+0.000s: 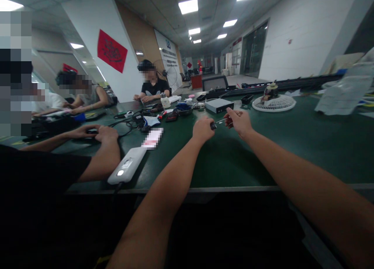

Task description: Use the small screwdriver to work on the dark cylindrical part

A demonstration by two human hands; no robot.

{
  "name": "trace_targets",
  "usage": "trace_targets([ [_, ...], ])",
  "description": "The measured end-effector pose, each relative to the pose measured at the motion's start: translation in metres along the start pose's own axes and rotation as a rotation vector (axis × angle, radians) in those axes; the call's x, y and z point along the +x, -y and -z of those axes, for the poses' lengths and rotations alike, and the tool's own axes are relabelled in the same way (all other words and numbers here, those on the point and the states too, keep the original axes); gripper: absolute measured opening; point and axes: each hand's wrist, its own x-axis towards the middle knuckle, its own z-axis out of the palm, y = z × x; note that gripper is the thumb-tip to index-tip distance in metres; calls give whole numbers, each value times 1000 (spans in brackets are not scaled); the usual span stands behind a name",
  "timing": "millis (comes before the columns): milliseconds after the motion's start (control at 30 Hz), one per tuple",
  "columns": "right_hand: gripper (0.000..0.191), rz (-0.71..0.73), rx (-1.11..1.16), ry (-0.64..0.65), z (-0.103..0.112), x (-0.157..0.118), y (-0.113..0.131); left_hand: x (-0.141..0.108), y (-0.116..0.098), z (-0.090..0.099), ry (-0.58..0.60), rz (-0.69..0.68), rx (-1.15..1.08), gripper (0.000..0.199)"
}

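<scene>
My left hand (203, 130) is closed around the dark handle of a screwdriver (213, 126), whose thin metal shaft points right. The shaft reaches the fingers of my right hand (239, 122), which are pinched together near its tip. Something small and shiny shows between those fingers, too small to make out. Both hands are just above the green tabletop (233, 160). Just behind them lies a flat grey metal box (219, 105) with a dark front side.
A white fan grille with a motor (274, 99) lies to the right, near plastic bags (344, 89). Left are a white power bank-like device (127, 165), a phone (152, 138), cables and clutter. A co-worker's hands (101, 133) work at far left; other people sit beyond.
</scene>
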Motion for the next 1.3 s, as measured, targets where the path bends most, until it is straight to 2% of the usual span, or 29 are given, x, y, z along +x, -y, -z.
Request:
trace_targets([
  [267,52,-49,-34,9,0,-1,1,-1,0,1,-16,15,20,19],
  [667,44,-54,1,-13,2,4,-4,0,4,-3,6,11,-12,22],
  [867,40,-47,-50,45,0,2,-4,0,6,-2,21,30,3,21],
  [1133,49,-81,-23,73,0,1,-4,0,10,-4,19,49,-9,23],
  [1300,42,-61,14,85,-1,1,-4,0,11,-7,23,30,7,25],
])
